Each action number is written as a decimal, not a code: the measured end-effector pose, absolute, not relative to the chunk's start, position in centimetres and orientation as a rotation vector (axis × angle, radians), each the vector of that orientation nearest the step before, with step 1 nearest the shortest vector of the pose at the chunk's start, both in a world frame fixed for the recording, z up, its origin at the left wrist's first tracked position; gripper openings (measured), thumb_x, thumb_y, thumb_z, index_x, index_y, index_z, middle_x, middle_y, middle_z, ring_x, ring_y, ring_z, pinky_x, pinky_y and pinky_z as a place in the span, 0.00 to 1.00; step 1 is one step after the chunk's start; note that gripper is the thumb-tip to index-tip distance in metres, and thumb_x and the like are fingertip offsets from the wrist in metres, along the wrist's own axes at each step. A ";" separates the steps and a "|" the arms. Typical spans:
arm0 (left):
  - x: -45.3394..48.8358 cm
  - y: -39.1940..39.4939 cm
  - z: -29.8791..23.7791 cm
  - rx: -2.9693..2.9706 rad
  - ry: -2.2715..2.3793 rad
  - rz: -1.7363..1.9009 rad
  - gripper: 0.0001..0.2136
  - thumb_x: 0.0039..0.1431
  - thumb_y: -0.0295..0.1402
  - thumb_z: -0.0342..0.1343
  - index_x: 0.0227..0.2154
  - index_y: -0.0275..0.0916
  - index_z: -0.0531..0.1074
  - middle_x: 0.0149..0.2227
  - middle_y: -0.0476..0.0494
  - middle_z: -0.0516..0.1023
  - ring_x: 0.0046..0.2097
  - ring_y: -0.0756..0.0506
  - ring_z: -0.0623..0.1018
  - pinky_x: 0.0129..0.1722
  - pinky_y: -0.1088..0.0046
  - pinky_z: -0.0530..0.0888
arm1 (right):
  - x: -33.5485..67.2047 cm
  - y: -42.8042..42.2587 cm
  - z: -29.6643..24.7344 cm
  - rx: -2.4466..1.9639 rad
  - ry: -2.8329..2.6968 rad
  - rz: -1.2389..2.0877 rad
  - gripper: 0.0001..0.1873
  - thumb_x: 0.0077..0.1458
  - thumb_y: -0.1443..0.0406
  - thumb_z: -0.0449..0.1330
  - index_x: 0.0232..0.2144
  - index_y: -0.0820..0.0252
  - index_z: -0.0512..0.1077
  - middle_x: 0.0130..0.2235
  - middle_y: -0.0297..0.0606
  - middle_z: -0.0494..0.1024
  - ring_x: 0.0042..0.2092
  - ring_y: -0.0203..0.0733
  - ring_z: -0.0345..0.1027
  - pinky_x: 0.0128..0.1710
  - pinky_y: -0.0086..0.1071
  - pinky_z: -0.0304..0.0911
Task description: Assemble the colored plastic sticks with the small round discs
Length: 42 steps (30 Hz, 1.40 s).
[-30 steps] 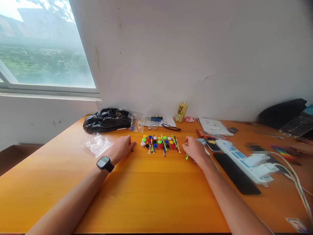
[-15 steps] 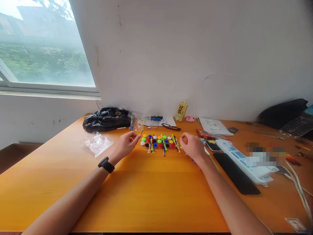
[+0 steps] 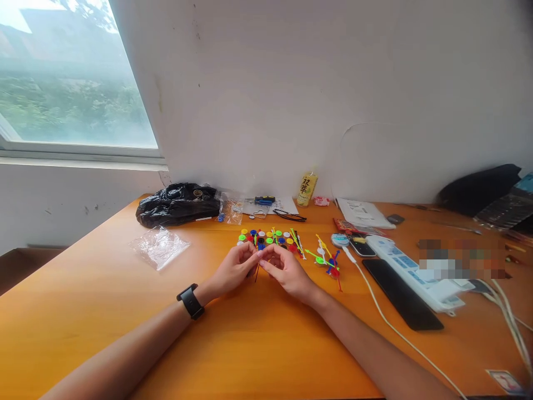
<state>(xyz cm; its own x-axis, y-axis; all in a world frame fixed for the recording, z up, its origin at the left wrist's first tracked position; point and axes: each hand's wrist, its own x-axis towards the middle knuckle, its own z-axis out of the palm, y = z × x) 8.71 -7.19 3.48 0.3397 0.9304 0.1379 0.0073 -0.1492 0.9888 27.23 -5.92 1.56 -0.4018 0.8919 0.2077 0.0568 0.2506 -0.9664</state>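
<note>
My left hand [image 3: 236, 268] and my right hand [image 3: 286, 270] meet fingertip to fingertip over the orange table [image 3: 250, 333], just in front of a cluster of small coloured discs and thin sticks [image 3: 270, 239]. A thin dark red stick [image 3: 257, 272] hangs down between the fingertips; both hands seem to pinch it together with a small piece, too small to make out. A second small heap of assembled sticks and discs [image 3: 327, 260] lies to the right of my right hand. My left wrist wears a black watch [image 3: 190, 300].
A clear plastic bag [image 3: 158, 246] lies at the left, a black bag [image 3: 179, 203] behind it. A yellow drink carton [image 3: 307, 190], papers [image 3: 363, 214], a white power strip [image 3: 416, 272] with cables and a black phone [image 3: 402, 301] sit to the right.
Both hands have moved from either side of the disc cluster to the middle and toward me, joining fingertips. The heap of sticks formerly under my right hand is uncovered.
</note>
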 end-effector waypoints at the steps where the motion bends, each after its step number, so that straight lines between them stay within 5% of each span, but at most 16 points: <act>1: 8.8 -7.2 3.4 1.491 0.896 1.031 0.24 0.65 0.56 0.60 0.29 0.39 0.65 0.22 0.53 0.68 0.24 0.53 0.66 0.24 0.77 0.63 | 27.3 -5.9 1.6 -0.892 -1.667 1.275 0.17 0.60 0.50 0.67 0.41 0.56 0.74 0.40 0.36 0.79 0.38 0.39 0.71 0.32 0.30 0.64; 13: 8.8 -7.3 3.6 1.528 0.908 1.036 0.23 0.66 0.54 0.59 0.30 0.38 0.65 0.22 0.54 0.68 0.24 0.53 0.66 0.25 0.78 0.64 | 27.2 -6.1 2.2 -0.895 -1.486 1.434 0.22 0.52 0.51 0.74 0.39 0.57 0.73 0.40 0.36 0.79 0.29 0.33 0.64 0.25 0.29 0.57; 22: 8.5 -6.8 3.7 1.472 1.010 1.139 0.27 0.68 0.61 0.50 0.28 0.39 0.63 0.23 0.55 0.60 0.25 0.53 0.60 0.24 0.77 0.59 | 27.4 -5.6 1.7 -0.890 -1.504 1.319 0.19 0.59 0.48 0.67 0.40 0.54 0.72 0.35 0.32 0.71 0.36 0.38 0.65 0.36 0.32 0.63; 30: 7.8 -6.9 4.2 1.332 1.133 1.124 0.38 0.66 0.67 0.40 0.20 0.36 0.70 0.18 0.49 0.65 0.20 0.52 0.63 0.22 0.75 0.57 | 27.6 -4.9 1.1 -0.845 -1.312 1.448 0.16 0.60 0.52 0.65 0.43 0.53 0.71 0.30 0.26 0.61 0.26 0.32 0.47 0.26 0.28 0.45; 35: 7.4 -5.5 2.8 1.159 1.021 1.120 0.37 0.63 0.66 0.49 0.32 0.32 0.81 0.26 0.42 0.76 0.24 0.49 0.73 0.26 0.73 0.70 | 28.0 -4.4 1.2 -0.840 -1.330 1.322 0.14 0.62 0.55 0.63 0.46 0.53 0.69 0.34 0.30 0.71 0.29 0.34 0.56 0.28 0.29 0.51; 42: 7.7 -6.1 2.9 1.345 0.881 1.111 0.22 0.57 0.45 0.71 0.47 0.33 0.82 0.44 0.35 0.85 0.45 0.40 0.83 0.50 0.62 0.80 | 28.2 -5.3 1.6 -0.787 -1.722 1.048 0.08 0.69 0.58 0.58 0.48 0.51 0.68 0.42 0.36 0.76 0.44 0.43 0.73 0.45 0.37 0.67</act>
